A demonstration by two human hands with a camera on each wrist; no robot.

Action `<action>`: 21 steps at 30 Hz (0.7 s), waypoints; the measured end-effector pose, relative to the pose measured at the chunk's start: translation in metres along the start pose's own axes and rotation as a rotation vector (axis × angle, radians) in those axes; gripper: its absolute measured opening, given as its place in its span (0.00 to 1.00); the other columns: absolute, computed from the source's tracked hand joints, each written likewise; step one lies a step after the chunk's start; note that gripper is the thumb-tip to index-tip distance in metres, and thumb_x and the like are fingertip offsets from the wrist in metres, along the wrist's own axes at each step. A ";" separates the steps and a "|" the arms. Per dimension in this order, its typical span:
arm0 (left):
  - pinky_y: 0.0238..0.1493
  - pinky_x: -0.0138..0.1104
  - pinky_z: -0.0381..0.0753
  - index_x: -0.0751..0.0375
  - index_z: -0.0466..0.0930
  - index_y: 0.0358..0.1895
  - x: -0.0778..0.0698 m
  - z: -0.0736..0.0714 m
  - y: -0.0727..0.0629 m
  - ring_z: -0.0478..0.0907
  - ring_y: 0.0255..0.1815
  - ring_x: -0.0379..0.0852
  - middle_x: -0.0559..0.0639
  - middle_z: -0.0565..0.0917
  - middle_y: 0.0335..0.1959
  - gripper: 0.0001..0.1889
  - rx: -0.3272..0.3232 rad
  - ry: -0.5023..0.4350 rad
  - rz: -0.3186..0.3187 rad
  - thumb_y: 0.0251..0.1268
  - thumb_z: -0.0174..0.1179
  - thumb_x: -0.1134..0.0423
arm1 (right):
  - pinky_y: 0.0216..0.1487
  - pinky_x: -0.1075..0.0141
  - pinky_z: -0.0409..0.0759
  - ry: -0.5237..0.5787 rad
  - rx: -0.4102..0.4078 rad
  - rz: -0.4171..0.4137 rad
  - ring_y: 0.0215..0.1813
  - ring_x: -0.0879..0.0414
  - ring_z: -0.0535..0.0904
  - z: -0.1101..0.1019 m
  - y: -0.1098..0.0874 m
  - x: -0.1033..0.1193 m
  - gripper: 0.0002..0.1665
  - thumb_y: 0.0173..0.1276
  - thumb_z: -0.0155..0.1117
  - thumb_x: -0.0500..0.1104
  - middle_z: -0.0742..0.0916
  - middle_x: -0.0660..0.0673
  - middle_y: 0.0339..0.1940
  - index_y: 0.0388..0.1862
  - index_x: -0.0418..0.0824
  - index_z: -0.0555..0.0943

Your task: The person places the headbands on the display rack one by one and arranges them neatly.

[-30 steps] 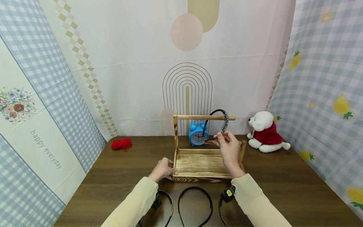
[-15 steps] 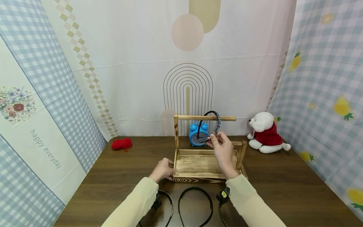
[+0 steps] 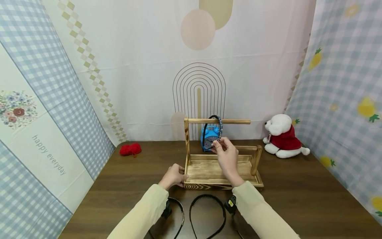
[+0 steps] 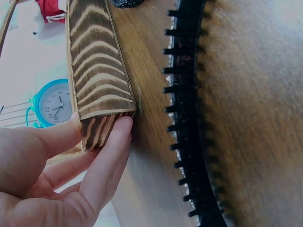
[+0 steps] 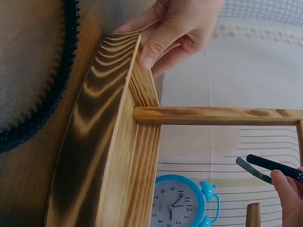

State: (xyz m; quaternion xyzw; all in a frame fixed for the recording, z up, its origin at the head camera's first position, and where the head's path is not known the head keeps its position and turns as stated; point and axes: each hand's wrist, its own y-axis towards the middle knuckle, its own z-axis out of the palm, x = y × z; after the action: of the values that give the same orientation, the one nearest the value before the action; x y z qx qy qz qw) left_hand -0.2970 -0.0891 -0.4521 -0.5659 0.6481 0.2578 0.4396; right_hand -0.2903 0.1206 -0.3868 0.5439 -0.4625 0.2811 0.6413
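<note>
My right hand (image 3: 228, 159) pinches the lower end of a black toothed headband (image 3: 220, 127) with a sparkly outer side. The headband arches over the upper bar (image 3: 237, 121) of a wooden rack with a tray base (image 3: 209, 186). In the right wrist view, the headband's two ends (image 5: 272, 165) show beside my fingertips. My left hand (image 3: 173, 176) grips the tray's left end; in the left wrist view, the thumb and fingers (image 4: 106, 156) lie on either side of its corner. A lower bar (image 3: 246, 148) stands at the rack's right, partly hidden by my right hand.
Several headbands lie on the table in front of the rack, one a black toothed headband (image 3: 223, 212). Behind the rack stands a blue alarm clock (image 3: 209, 141). Red yarn (image 3: 130, 149) lies at the left, and a white plush dog (image 3: 282, 136) in red sits at the right.
My right hand has moved left with the headband, carrying it along the upper bar toward the upright post. The left hand keeps its grip on the tray. The head view has shifted slightly.
</note>
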 end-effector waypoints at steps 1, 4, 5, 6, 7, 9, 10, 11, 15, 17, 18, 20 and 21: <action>0.27 0.40 0.89 0.82 0.72 0.59 0.000 0.000 0.000 0.84 0.25 0.48 0.70 0.83 0.46 0.21 -0.001 -0.001 -0.002 0.66 0.62 0.72 | 0.43 0.65 0.88 -0.014 -0.001 -0.014 0.42 0.39 0.86 0.001 0.000 0.000 0.11 0.70 0.62 0.39 0.86 0.31 0.39 0.38 0.29 0.79; 0.27 0.39 0.89 0.82 0.72 0.59 -0.001 0.000 0.000 0.84 0.26 0.48 0.70 0.83 0.46 0.22 0.001 -0.002 -0.007 0.66 0.62 0.72 | 0.42 0.65 0.88 -0.047 -0.004 -0.049 0.40 0.42 0.87 0.004 0.000 0.000 0.11 0.69 0.64 0.42 0.87 0.34 0.37 0.36 0.32 0.79; 0.28 0.39 0.89 0.82 0.72 0.59 -0.001 0.000 0.001 0.84 0.26 0.48 0.70 0.83 0.45 0.22 0.003 0.000 -0.009 0.66 0.62 0.72 | 0.41 0.65 0.88 -0.059 -0.004 -0.060 0.39 0.43 0.87 0.005 0.000 0.000 0.12 0.69 0.64 0.42 0.87 0.35 0.36 0.35 0.32 0.78; 0.28 0.39 0.89 0.82 0.72 0.59 -0.001 0.000 0.001 0.84 0.26 0.48 0.70 0.83 0.45 0.22 0.004 0.001 -0.010 0.66 0.62 0.72 | 0.41 0.65 0.88 -0.069 -0.005 -0.071 0.39 0.44 0.87 0.006 0.000 0.000 0.12 0.69 0.64 0.43 0.87 0.36 0.36 0.34 0.33 0.78; 0.28 0.39 0.89 0.82 0.72 0.59 -0.001 0.000 0.001 0.84 0.26 0.48 0.70 0.83 0.45 0.22 0.006 0.000 -0.012 0.66 0.62 0.72 | 0.41 0.64 0.88 -0.076 -0.002 -0.078 0.38 0.44 0.87 0.007 0.000 0.000 0.12 0.69 0.64 0.43 0.87 0.36 0.35 0.33 0.33 0.78; 0.28 0.39 0.89 0.82 0.72 0.60 -0.002 -0.001 0.001 0.84 0.27 0.49 0.69 0.83 0.44 0.22 0.008 -0.001 -0.015 0.66 0.62 0.72 | 0.42 0.63 0.89 -0.090 0.005 -0.092 0.38 0.45 0.87 0.009 0.000 -0.001 0.11 0.69 0.64 0.42 0.87 0.37 0.35 0.32 0.35 0.77; 0.28 0.39 0.89 0.82 0.72 0.60 -0.002 -0.001 0.001 0.84 0.27 0.49 0.69 0.83 0.44 0.22 0.008 0.000 -0.016 0.66 0.62 0.72 | 0.42 0.62 0.89 -0.095 0.009 -0.095 0.38 0.46 0.87 0.010 0.000 -0.001 0.11 0.69 0.64 0.42 0.87 0.38 0.35 0.32 0.35 0.77; 0.28 0.39 0.89 0.82 0.72 0.60 -0.002 -0.001 0.001 0.84 0.27 0.49 0.69 0.83 0.44 0.22 0.008 0.001 -0.015 0.66 0.62 0.72 | 0.42 0.61 0.89 -0.100 0.011 -0.100 0.38 0.46 0.87 0.011 0.000 -0.001 0.11 0.69 0.64 0.42 0.87 0.38 0.35 0.32 0.35 0.77; 0.28 0.39 0.89 0.82 0.72 0.59 -0.001 -0.001 0.001 0.84 0.26 0.48 0.70 0.83 0.46 0.22 0.006 -0.004 -0.016 0.65 0.62 0.72 | 0.42 0.61 0.89 -0.115 0.021 -0.109 0.38 0.47 0.86 0.015 -0.001 -0.001 0.11 0.70 0.64 0.42 0.87 0.39 0.34 0.31 0.36 0.77; 0.28 0.39 0.89 0.82 0.72 0.59 0.000 -0.001 0.001 0.84 0.26 0.47 0.70 0.82 0.46 0.22 0.004 -0.007 -0.015 0.65 0.62 0.72 | 0.40 0.64 0.89 -0.146 0.022 -0.119 0.37 0.49 0.86 0.017 -0.001 -0.002 0.11 0.70 0.64 0.43 0.88 0.40 0.33 0.31 0.37 0.77; 0.28 0.39 0.89 0.82 0.73 0.59 0.000 -0.001 0.001 0.83 0.25 0.47 0.70 0.82 0.46 0.21 0.005 -0.011 -0.016 0.65 0.62 0.72 | 0.38 0.66 0.88 -0.171 0.022 -0.125 0.37 0.50 0.86 0.018 -0.001 -0.002 0.10 0.70 0.64 0.43 0.88 0.41 0.33 0.31 0.38 0.78; 0.27 0.39 0.89 0.82 0.73 0.58 0.000 -0.001 0.000 0.83 0.25 0.47 0.70 0.83 0.45 0.21 0.003 -0.016 -0.015 0.66 0.62 0.72 | 0.35 0.66 0.87 -0.218 0.021 -0.141 0.36 0.51 0.86 0.019 -0.002 -0.002 0.11 0.70 0.64 0.44 0.88 0.43 0.33 0.31 0.39 0.79; 0.27 0.39 0.89 0.82 0.73 0.58 0.000 -0.001 0.000 0.83 0.25 0.47 0.70 0.83 0.45 0.21 0.004 -0.017 -0.013 0.66 0.62 0.73 | 0.34 0.66 0.86 -0.237 0.022 -0.150 0.36 0.51 0.86 0.020 -0.002 -0.002 0.10 0.70 0.64 0.45 0.88 0.44 0.33 0.31 0.40 0.79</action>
State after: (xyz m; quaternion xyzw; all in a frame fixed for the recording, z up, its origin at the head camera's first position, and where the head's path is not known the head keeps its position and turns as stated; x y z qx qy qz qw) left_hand -0.2978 -0.0900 -0.4513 -0.5670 0.6412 0.2586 0.4478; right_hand -0.2954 0.1008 -0.3894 0.6132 -0.4900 0.1714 0.5954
